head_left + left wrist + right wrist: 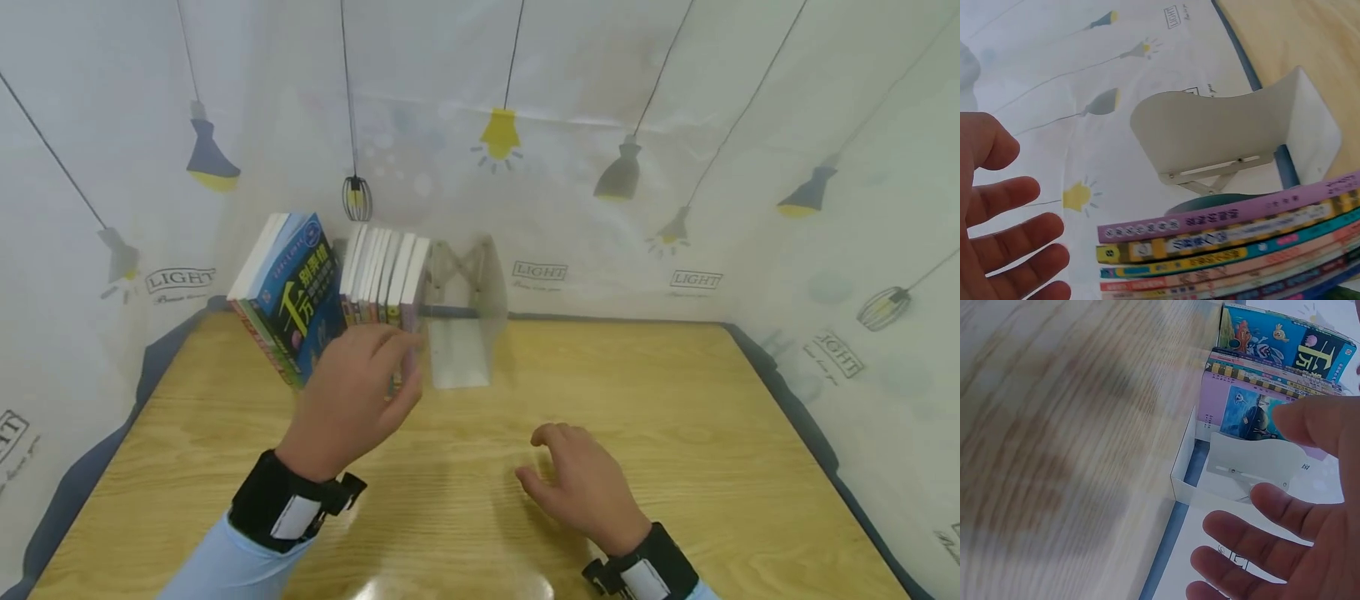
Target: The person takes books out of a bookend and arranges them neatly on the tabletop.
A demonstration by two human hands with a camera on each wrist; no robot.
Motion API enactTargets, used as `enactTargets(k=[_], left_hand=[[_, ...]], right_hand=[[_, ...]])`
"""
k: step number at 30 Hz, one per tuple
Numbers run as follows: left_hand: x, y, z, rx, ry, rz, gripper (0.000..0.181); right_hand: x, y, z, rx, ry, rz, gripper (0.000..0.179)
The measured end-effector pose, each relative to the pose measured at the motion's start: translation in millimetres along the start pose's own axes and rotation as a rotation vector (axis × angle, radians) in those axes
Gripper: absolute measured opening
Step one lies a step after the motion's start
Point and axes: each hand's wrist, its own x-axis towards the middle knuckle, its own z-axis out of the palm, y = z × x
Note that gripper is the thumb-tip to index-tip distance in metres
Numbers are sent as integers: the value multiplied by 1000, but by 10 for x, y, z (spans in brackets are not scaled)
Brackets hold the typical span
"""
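I see the left hand (pixel 352 396), fingers spread, near the thin books (pixel 384 271); beyond it, rightward, stands the white bookend (pixel 459 357). Below the right hand (pixel 588 487), also spread, is the table (pixel 645 375).

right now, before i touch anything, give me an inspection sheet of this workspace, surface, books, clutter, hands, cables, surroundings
Surface: wood-grain table, glare spots low in the head view.
Job's things: row of slim books side by side; blue-covered book tilted to their left; white stand at their right, its end panel apart from them.
Clutter: nothing seen.
Left hand: near the slim books, holding nothing, fingers spread.
Right hand: above the table, holding nothing, fingers slightly bent.
Cables: nothing seen; lamp cords are only printed.
Surroundings: pale backdrop with lamp pictures and "LIGHT" lettering.
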Motion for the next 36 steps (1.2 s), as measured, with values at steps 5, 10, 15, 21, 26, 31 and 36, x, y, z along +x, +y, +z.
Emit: enactTargets(k=[5, 10, 15, 21, 26, 31, 36], left_hand=[[234, -26, 48, 53, 26, 5, 40], [423, -88, 136, 203, -1, -47, 47], [582, -192, 220, 310, -54, -155, 50], [707, -306, 335, 334, -166, -265, 64], [744, -359, 424, 413, -306, -310, 71], [721, -345, 478, 457, -383, -316, 69], [691, -314, 503, 452, -380, -304, 71]], right_hand=[[-16, -4, -16, -13, 9, -1, 37], [-27, 7, -18, -9, -1, 15, 38], [-20, 21, -8, 0, -13, 14, 41], [-36, 42, -25, 0, -7, 10, 39], [-52, 43, -38, -1, -4, 3, 37], [-52, 29, -30, 25, -25, 28, 39], [-60, 27, -2, 37, -36, 45, 39]])
